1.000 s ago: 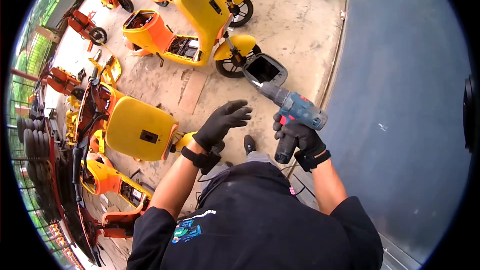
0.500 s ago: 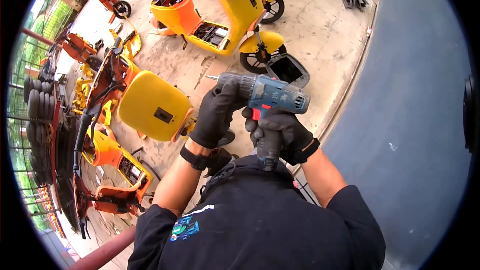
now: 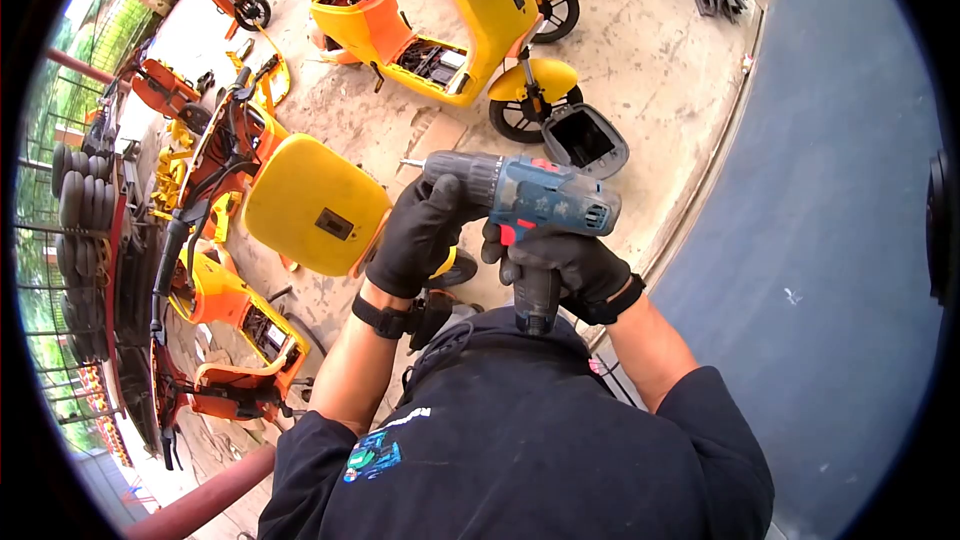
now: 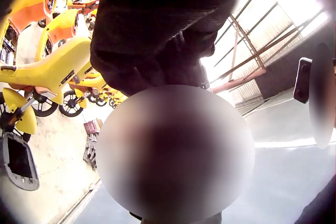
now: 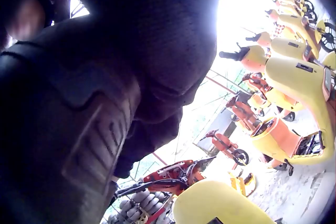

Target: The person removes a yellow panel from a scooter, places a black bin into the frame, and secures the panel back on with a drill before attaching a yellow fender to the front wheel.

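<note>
In the head view a blue and black cordless drill (image 3: 550, 197) lies level before the chest, its bit pointing left. My gloved right hand (image 3: 572, 266) grips its handle, the forefinger side close by the red trigger. My left hand (image 3: 415, 240), in a black glove too, curls its fingers and thumb round the black chuck (image 3: 462, 176) at the front. The left wrist view shows the dark left glove (image 4: 163, 29) from close up, with a blurred patch below it. Large and dark, the right glove (image 5: 168, 40) fills much of the right wrist view.
A yellow scooter panel (image 3: 315, 205) stands just left of the hands. Beyond is a yellow and orange scooter (image 3: 470, 40) with an open footwell. A grey open bin (image 3: 588, 140) sits by its front wheel. A blue-grey surface (image 3: 800, 240) runs along the right.
The drill swung to point left and came in toward the chest. My left hand, apart from it one second ago, took hold of the chuck. The view shifted slightly.
</note>
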`<state>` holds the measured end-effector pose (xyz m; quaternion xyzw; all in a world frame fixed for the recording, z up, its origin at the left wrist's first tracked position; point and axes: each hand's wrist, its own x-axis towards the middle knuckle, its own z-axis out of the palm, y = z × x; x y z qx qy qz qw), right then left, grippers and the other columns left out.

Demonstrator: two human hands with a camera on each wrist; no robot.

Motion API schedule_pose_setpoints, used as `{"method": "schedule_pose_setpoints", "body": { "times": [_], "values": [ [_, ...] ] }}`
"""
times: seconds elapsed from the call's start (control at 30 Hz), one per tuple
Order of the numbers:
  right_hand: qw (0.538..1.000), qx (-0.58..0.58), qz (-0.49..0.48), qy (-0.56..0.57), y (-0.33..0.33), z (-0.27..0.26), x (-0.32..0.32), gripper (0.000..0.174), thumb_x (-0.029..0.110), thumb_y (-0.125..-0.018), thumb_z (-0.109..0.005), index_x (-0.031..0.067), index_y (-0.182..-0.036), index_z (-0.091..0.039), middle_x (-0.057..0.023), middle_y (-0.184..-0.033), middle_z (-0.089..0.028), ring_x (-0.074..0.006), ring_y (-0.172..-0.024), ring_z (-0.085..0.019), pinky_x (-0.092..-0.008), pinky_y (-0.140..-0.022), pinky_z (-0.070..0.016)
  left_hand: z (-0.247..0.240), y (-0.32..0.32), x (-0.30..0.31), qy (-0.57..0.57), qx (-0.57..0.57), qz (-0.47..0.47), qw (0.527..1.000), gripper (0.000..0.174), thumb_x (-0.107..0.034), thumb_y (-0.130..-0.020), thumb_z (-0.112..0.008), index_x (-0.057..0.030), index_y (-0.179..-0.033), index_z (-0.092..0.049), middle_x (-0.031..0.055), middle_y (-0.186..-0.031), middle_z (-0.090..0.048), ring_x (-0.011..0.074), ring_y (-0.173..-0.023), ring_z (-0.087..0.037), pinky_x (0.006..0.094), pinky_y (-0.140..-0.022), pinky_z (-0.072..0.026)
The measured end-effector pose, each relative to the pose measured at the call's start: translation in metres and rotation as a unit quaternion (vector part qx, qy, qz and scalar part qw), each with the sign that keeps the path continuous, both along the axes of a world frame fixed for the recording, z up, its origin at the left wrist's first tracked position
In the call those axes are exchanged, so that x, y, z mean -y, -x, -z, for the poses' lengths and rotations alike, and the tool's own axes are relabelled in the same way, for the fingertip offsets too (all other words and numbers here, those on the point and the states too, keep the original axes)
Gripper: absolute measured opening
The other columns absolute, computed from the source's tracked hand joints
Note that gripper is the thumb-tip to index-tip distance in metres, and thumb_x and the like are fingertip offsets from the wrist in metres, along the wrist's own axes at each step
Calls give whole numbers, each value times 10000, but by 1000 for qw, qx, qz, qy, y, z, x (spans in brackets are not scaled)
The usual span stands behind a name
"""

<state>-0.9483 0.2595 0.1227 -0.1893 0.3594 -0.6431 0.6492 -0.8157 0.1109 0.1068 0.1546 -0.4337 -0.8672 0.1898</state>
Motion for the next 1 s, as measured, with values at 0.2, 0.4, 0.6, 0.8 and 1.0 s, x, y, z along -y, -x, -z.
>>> {"method": "schedule_pose_setpoints", "body": {
  "times": [0.2, 0.4, 0.6, 0.8, 1.0],
  "values": [
    [1000, 11, 4, -15, 1, 1, -3, 385, 147, -732, -678, -11, -1071, -590, -124, -910, -644, -148, -686, -631, -272, -660, -532, 1, -1, -1, 58, 31, 9, 998, 544, -411, -962, -473, 14, -1301, -451, 117, -1209, -573, 222, -1093, -571, 355, -971, -433],
    [998, 50, -12, -21, 1, 10, -4, 349, 122, -770, -672, 1, -1082, -573, -70, -886, -619, -123, -703, -605, -240, -672, -504, 1, 5, -2, 28, 16, -12, 999, 490, -345, -980, -467, 31, -1293, -446, 116, -1224, -560, 218, -1148, -534, 370, -1028, -392],
    [999, 41, 8, -14, 2, 12, -5, 419, 88, -727, -672, 47, -1121, -533, -72, -874, -570, -141, -704, -561, -295, -677, -487, 17, 0, 0, -32, -26, -4, 999, 531, -426, -977, -427, 1, -1292, -457, 99, -1244, -554, 227, -1174, -516, 408, -1050, -357],
    [999, 45, -16, 2, 8, 8, -6, 415, 105, -714, -669, 31, -1103, -545, -81, -894, -587, -138, -714, -578, -295, -678, -496, 19, -4, 3, -25, -29, -7, 999, 532, -458, -962, -445, -20, -1262, -484, 100, -1214, -571, 211, -1114, -550, 401, -1011, -391],
    [1000, 5, -16, -5, 5, 8, -4, 470, 141, -685, -682, -1, -1113, -550, -97, -906, -615, -138, -678, -596, -299, -671, -517, -2, 1, -1, 12, 8, -44, 999, 551, -419, -976, -435, 33, -1291, -449, 126, -1236, -555, 214, -1142, -540, 380, -1019, -405]
  ]
}}
